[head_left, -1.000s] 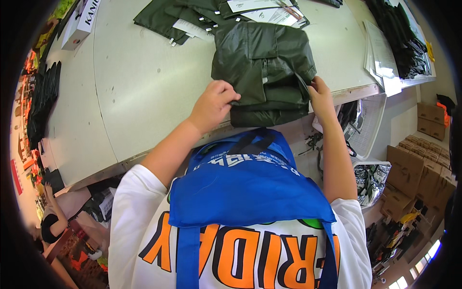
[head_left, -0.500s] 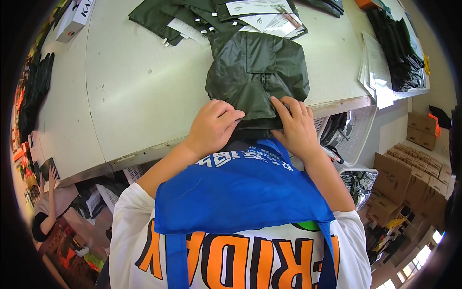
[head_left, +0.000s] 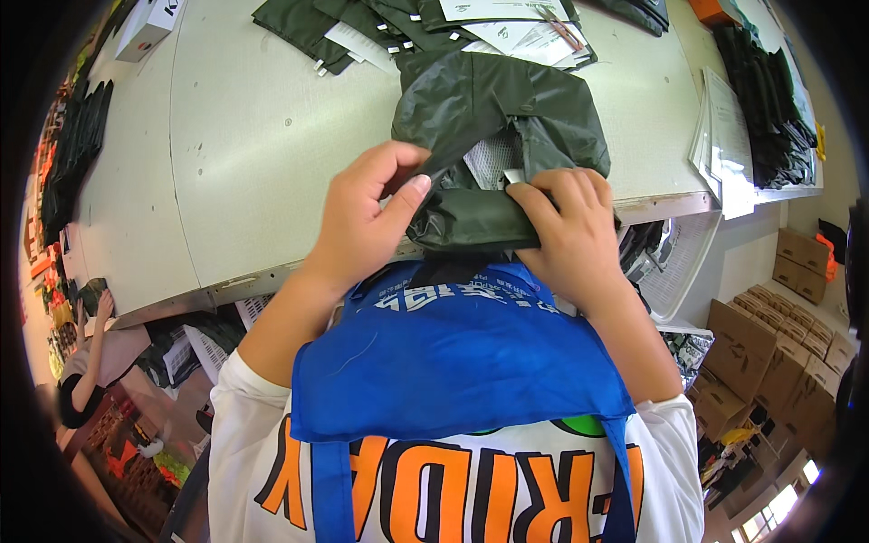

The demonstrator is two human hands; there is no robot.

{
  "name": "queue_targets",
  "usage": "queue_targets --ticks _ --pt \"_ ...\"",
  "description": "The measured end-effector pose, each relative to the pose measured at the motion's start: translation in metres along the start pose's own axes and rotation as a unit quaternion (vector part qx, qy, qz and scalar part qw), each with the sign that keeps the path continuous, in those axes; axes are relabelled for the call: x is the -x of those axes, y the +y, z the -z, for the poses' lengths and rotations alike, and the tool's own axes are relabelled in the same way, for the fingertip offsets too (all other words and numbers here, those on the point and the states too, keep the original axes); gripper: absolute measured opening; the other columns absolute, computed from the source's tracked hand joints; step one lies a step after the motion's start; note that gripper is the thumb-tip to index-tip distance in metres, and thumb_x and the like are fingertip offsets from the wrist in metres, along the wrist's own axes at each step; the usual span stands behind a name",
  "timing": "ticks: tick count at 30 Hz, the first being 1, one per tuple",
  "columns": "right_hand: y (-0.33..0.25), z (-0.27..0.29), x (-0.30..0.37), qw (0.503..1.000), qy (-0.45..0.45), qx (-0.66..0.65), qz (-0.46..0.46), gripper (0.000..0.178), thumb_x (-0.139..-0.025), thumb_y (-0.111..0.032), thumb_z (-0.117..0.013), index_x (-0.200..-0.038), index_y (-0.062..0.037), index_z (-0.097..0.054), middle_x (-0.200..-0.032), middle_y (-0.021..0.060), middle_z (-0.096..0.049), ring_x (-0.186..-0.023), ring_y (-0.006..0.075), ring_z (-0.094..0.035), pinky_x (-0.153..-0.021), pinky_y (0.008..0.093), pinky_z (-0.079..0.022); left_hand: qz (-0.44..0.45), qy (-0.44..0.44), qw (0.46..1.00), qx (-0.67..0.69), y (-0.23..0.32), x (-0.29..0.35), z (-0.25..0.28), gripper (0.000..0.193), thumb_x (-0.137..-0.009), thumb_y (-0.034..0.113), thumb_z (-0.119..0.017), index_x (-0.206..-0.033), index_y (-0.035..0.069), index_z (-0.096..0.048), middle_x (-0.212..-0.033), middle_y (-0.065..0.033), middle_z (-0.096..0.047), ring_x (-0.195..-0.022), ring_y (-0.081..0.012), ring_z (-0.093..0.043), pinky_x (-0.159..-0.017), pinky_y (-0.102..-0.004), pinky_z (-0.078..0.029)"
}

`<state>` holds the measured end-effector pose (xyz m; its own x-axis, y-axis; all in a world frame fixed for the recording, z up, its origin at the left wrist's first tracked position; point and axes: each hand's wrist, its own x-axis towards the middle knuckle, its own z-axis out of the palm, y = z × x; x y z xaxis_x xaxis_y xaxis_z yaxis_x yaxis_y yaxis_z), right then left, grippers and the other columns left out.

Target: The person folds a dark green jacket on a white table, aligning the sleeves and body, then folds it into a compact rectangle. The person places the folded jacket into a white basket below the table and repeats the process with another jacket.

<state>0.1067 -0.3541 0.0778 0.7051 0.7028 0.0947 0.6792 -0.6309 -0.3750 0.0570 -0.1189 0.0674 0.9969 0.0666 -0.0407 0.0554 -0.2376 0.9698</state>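
Observation:
A folded dark green jacket (head_left: pixel 502 81) of thin, shiny cloth lies at the table's near edge, in front of my body. Its front opening is spread apart, showing a pale mesh lining (head_left: pixel 493 161) and a small white label (head_left: pixel 513 176). My left hand (head_left: pixel 369 213) pinches the left flap between thumb and fingers and holds it lifted. On the other side, my right hand (head_left: pixel 572 222) is closed on the folded cloth beside the label, its fingers bent over the edge. The lower fold of the jacket rests against my blue apron.
Behind the jacket lie several more dark green garments (head_left: pixel 385 29) with papers and small scissors (head_left: pixel 563 32). A black garment stack (head_left: pixel 765 113) and clear plastic bags (head_left: pixel 720 149) are at the right. A white box (head_left: pixel 149 27) stands far left; another person's arm (head_left: pixel 90 353) shows below it.
The left flap, lying flat before, is now raised and pulled left by my left hand, exposing the mesh lining and label. My right hand keeps its hold on the cloth.

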Motion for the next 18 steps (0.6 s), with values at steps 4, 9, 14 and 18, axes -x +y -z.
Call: queue_targets --ticks 4,9,14,18 --pt "-0.019 0.023 0.002 0.999 0.022 0.033 -0.006 0.046 -0.052 -0.013 -0.073 -0.097 -0.0119 -0.063 -0.110 0.0080 -0.053 -0.114 0.0282 -0.045 -0.096 0.0462 -0.030 0.019 -0.101 0.995 0.011 0.023 -0.008 0.007 0.021 -0.083 0.005 -0.060 -0.103 0.000 -0.058 -0.083 0.0003 -0.058 -0.073 -0.0057 -0.050 -0.067 -0.0228 -0.043" --pt "-0.017 -0.011 0.020 0.997 -0.057 0.053 0.019 0.040 -0.061 -0.014 -0.069 -0.100 -0.0105 -0.060 -0.102 0.0094 -0.056 -0.110 0.0285 -0.049 -0.094 0.0479 -0.031 -0.012 -0.268 0.951 -0.156 0.014 -0.001 -0.011 0.034 -0.075 0.004 -0.062 -0.108 0.006 -0.058 -0.070 -0.0065 -0.055 -0.058 -0.0189 -0.054 -0.057 -0.0311 -0.045" --pt "-0.022 -0.014 0.021 0.994 -0.110 -0.019 -0.009 0.048 -0.058 -0.017 -0.075 -0.099 -0.0073 -0.052 -0.096 0.0064 -0.057 -0.097 0.0233 -0.052 -0.089 0.0434 -0.034 -0.053 -0.174 0.960 -0.211 0.023 -0.007 -0.022 0.035 -0.077 0.012 -0.064 -0.110 0.004 -0.057 -0.075 -0.0090 -0.058 -0.066 -0.0228 -0.058 -0.060 -0.0342 -0.046" --pt "-0.028 -0.013 0.019 0.998 -0.062 0.017 0.009 0.056 -0.057 -0.018 -0.077 -0.105 -0.0068 -0.051 -0.098 0.0060 -0.057 -0.107 0.0243 -0.049 -0.091 0.0444 -0.033 -0.085 -0.119 0.954 -0.260 0.012 -0.023 -0.030 0.041 -0.079 0.021 -0.069 -0.115 0.006 -0.056 -0.091 -0.0115 -0.064 -0.080 -0.0278 -0.063 -0.064 -0.0396 -0.048"
